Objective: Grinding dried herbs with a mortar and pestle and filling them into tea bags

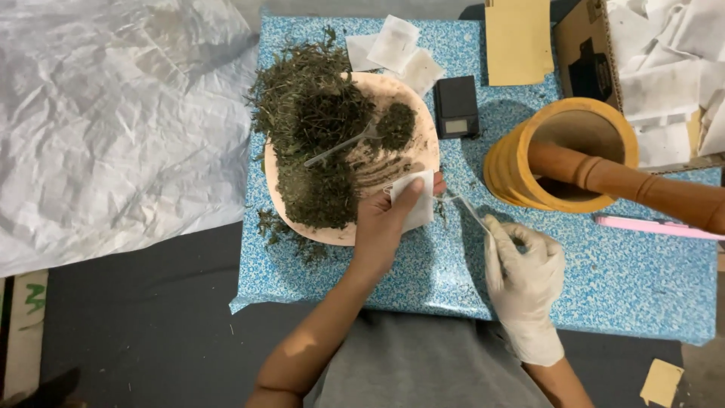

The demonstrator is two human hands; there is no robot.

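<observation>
Left hand (385,227) pinches a light, limp sachet (417,198) by its edge; gloved right hand (522,272) grips its thin string (464,205).

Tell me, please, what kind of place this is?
Probably a small home or craft workspace for packing dried herbs by hand. A plate heaped with dried herbs, empty white sachets, a small black scale and a wooden mortar sit on a blue speckled board.
</observation>
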